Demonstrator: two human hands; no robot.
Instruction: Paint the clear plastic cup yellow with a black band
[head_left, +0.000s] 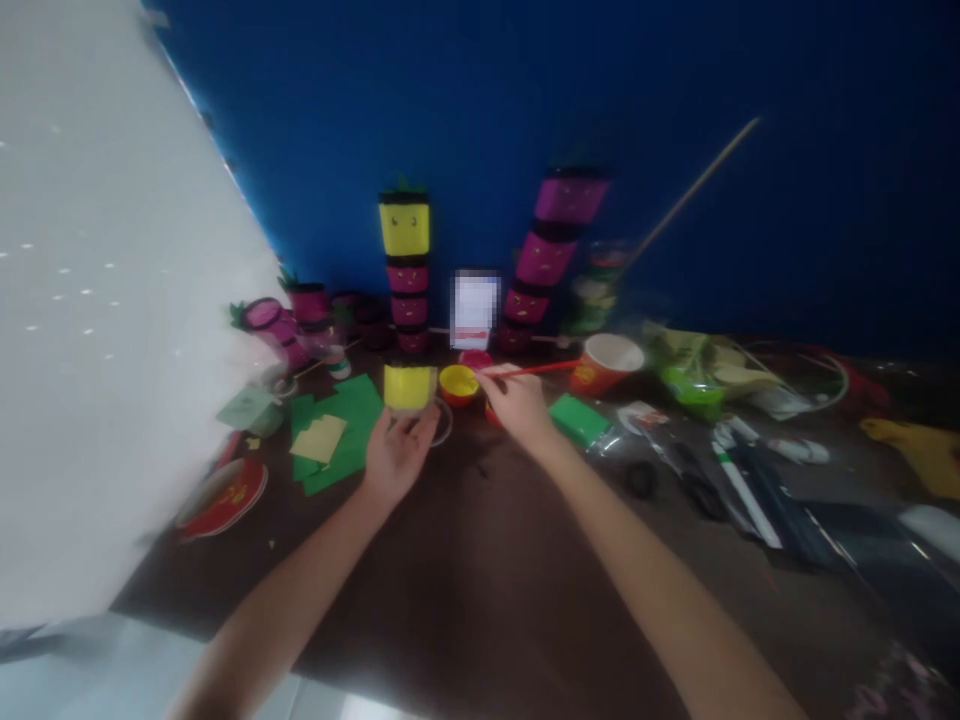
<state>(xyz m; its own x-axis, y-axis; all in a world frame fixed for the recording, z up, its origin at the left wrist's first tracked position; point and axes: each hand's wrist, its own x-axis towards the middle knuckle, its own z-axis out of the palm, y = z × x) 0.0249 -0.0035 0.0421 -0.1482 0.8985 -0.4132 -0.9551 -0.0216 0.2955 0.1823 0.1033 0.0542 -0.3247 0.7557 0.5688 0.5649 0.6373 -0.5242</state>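
Gripping the yellow cup low with left hand, left of the small bowl; right hand pinches red brush beside it, I'd wipe off excess first

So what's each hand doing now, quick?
Left hand: holding the yellow-painted cup from below.
Right hand: closed around the red-handled paintbrush.

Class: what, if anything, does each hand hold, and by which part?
The left hand holds a yellow cup by its lower end; the right hand, a thin red stick near the end by the yellow bowl.
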